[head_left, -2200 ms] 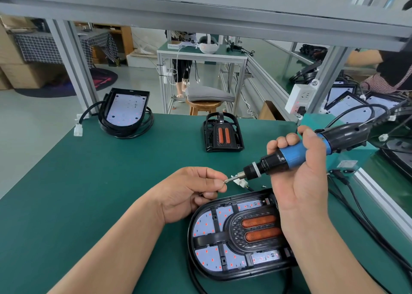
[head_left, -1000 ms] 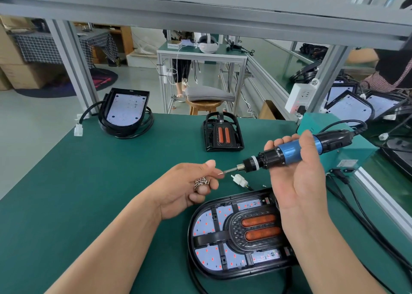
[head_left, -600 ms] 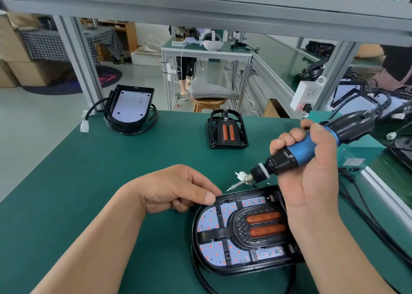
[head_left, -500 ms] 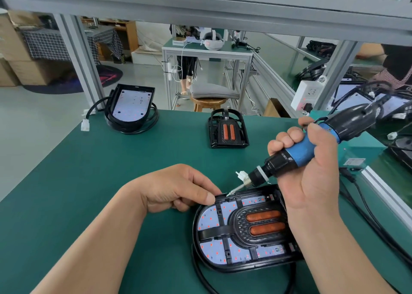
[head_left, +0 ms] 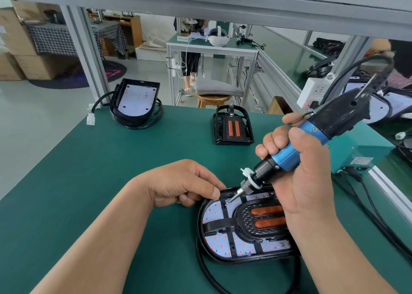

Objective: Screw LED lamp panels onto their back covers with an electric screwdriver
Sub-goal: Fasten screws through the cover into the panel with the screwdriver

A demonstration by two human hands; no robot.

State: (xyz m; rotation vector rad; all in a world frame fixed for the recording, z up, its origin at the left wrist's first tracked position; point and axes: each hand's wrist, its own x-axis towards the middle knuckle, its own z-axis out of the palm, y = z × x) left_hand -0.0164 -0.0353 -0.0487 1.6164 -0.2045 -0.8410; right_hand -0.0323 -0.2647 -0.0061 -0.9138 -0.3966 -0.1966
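Observation:
An oval black back cover (head_left: 245, 259) lies on the green bench in front of me, with a white LED panel (head_left: 215, 214) and a black grille with two orange bars seated in it. My right hand (head_left: 310, 182) grips the blue and black electric screwdriver (head_left: 287, 157), tilted down to the left. Its bit tip touches the panel's upper left part. My left hand (head_left: 178, 182) rests at the cover's upper left rim, thumb against the edge, fingers curled under. The screws it held a moment ago are hidden inside the fingers.
A second lamp with a white panel (head_left: 136, 102) and coiled cable sits at the back left. A loose black grille with orange bars (head_left: 231, 126) lies at the back centre. A teal power box (head_left: 361, 151) and black cables (head_left: 374, 215) occupy the right edge.
My left hand, which showed screws and met the bit in the air, has dropped to the cover's rim. The screwdriver has swung down until its bit touches the panel.

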